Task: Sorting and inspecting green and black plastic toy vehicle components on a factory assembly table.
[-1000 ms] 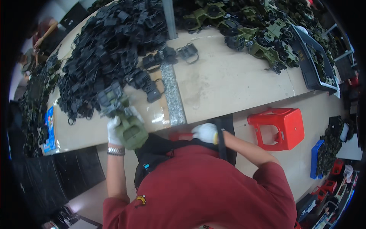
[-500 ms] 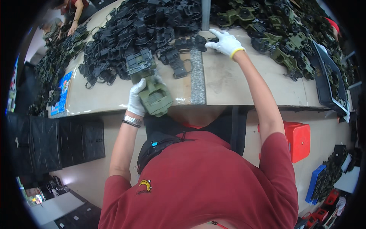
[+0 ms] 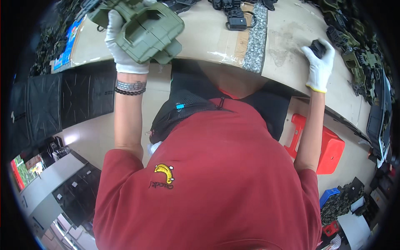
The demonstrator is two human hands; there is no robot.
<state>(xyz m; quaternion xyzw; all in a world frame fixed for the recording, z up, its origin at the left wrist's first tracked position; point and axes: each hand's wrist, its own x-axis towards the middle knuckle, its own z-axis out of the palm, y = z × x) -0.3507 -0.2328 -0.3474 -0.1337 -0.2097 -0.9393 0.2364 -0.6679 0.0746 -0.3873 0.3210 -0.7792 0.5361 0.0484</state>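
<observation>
My left hand [image 3: 118, 46], in a white glove, is closed round the side of an olive-green plastic toy vehicle body [image 3: 151, 35] with a boxy opening. It is held up above the table's front edge at the upper left; part of the grip is hidden behind it. Over the right part of the table, my gloved right hand [image 3: 320, 66] pinches a small black plastic piece [image 3: 317, 49] between thumb and fingers. A black frame-like part [image 3: 236, 20] with a loop lies on the table between the two hands.
The cardboard-covered table [image 3: 200, 39] has a grey speckled strip [image 3: 255, 39] across it. Green toy vehicles [image 3: 356, 68] are piled at the right. Black crates [image 3: 85, 98] stand below on the left; a red stool [image 3: 331, 152] stands under the right side.
My left hand has raised the green vehicle body, which looks larger and nearer. My right hand has left the black pile, moved right and closed on a small black piece. The view has shifted.
</observation>
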